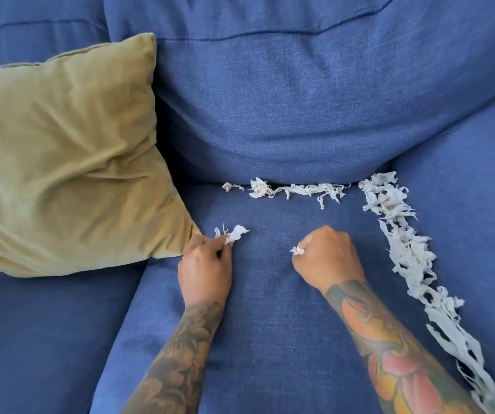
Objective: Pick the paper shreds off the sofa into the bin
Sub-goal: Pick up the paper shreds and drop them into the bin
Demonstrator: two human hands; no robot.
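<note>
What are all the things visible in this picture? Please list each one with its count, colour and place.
sofa: one, blue, fills the view.
cushion: one, olive green, leaning at left.
back shreds: one row, white, along the crease under the back cushion.
side shreds: one long trail, white, along the seat's right edge.
held shreds: two small tufts, white, one in each hand.
left hand: pinches a tuft beside the cushion corner.
right hand: fist closed on a tuft, mid-seat.

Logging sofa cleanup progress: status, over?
Left hand pinching a shred clump; right hand fisted on a small scrap. Shred lines remain along back crease and right edge. Bin not in view. Nothing blocking.
</note>
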